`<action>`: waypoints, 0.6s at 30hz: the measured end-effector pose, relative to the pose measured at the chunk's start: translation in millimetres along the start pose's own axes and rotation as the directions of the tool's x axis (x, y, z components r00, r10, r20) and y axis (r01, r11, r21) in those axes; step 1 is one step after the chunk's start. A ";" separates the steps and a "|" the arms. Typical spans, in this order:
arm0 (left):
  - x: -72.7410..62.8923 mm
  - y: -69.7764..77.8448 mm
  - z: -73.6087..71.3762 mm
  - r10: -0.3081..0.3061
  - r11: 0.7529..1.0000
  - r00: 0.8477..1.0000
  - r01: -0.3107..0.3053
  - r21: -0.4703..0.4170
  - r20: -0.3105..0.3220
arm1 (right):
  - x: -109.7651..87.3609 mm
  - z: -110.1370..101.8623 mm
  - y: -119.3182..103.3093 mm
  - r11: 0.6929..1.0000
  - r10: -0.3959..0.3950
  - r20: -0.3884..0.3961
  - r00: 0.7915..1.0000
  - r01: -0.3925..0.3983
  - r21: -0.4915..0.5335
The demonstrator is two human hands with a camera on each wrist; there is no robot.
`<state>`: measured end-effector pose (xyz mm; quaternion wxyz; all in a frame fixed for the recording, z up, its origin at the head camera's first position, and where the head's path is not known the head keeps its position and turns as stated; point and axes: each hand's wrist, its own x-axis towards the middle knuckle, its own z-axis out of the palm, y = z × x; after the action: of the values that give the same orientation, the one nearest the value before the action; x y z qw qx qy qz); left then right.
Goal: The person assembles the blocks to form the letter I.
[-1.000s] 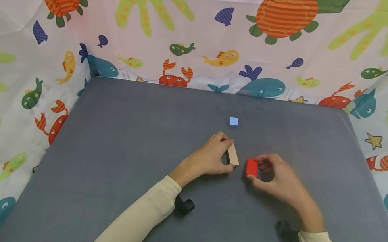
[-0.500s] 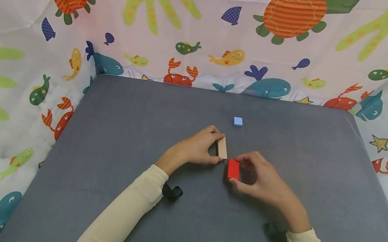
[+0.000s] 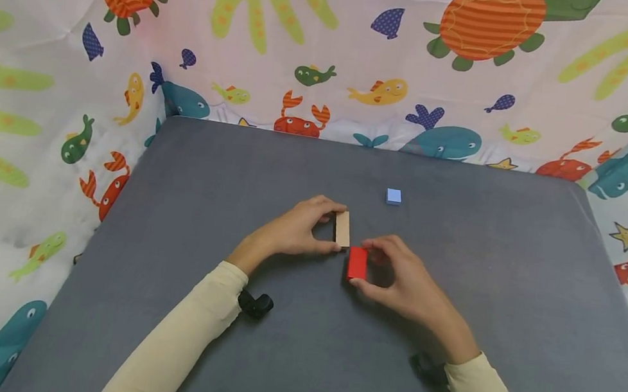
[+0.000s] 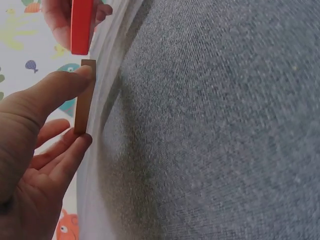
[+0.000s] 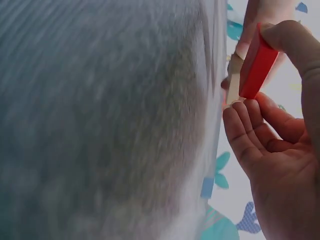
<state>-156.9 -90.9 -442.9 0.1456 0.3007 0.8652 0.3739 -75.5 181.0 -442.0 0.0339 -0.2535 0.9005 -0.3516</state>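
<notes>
My left hand (image 3: 300,225) pinches a plain wooden block (image 3: 342,229) by its two ends, thumb on the near end and fingertips on the far one. Just to its right, my right hand (image 3: 406,278) holds a red block (image 3: 357,264) the same way between thumb and fingers. In the head view the two blocks are close together, the red one slightly nearer to me. A narrow gap separates the wooden block (image 4: 85,97) from the red block (image 4: 81,27) in the left wrist view. The right wrist view shows the red block (image 5: 259,65) partly covering the wooden one.
A small light-blue block (image 3: 393,197) lies on the grey table (image 3: 271,165), beyond the hands. Behind and beside the table hangs a white cloth (image 3: 257,79) printed with sea animals. Dark wrist cameras stick out at both sleeves.
Both hands have moved left with their blocks, the view also shifting somewhat. The red block has come closer to the wooden one, which has turned more upright in the head view.
</notes>
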 end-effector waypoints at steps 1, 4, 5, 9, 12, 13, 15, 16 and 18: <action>-0.4 -0.2 -0.6 0.001 1.000 1.000 -0.001 -0.002 -0.004 | 2.1 1.2 -1.3 1.000 -0.007 0.004 1.000 0.007 0.003; -0.8 -1.3 -2.1 -0.001 1.000 1.000 0.001 0.005 -0.006 | 7.5 5.8 -3.8 1.000 -0.020 0.013 1.000 0.020 0.016; -0.6 -1.6 -2.4 -0.005 1.000 1.000 0.005 0.011 -0.004 | 8.7 7.4 -3.8 0.999 -0.022 0.015 1.000 0.022 0.023; -0.3 -3.4 -3.7 -0.008 1.000 1.000 0.007 0.026 0.009 | 11.3 12.9 -3.0 1.000 -0.016 0.020 1.000 0.016 0.019; -0.9 -4.6 -4.8 -0.004 1.000 1.000 0.003 0.018 0.013 | 13.2 15.4 -3.3 1.000 -0.005 0.020 1.000 0.005 0.005; -1.2 -5.1 -5.1 -0.004 1.000 1.000 0.003 0.018 0.013 | 13.8 16.0 -3.6 1.000 -0.002 0.020 1.000 0.002 0.002; -2.1 -5.9 -5.8 -0.006 1.000 1.000 0.006 0.012 0.013 | 15.2 17.0 -5.0 1.000 0.001 0.026 1.000 -0.002 0.002; -2.5 -6.2 -6.1 -0.009 1.000 1.000 0.009 0.010 0.013 | 16.0 17.4 -5.8 1.000 0.000 0.029 1.000 -0.001 0.004; -3.0 -6.8 -6.5 -0.014 1.000 1.000 0.014 0.012 0.014 | 17.0 18.4 -6.8 1.000 0.000 0.038 0.999 0.000 0.009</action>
<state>-160.5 -100.1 -443.4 0.1526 0.2981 0.8685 0.3655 -82.9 157.2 -449.4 0.0520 -0.2598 0.8981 -0.3509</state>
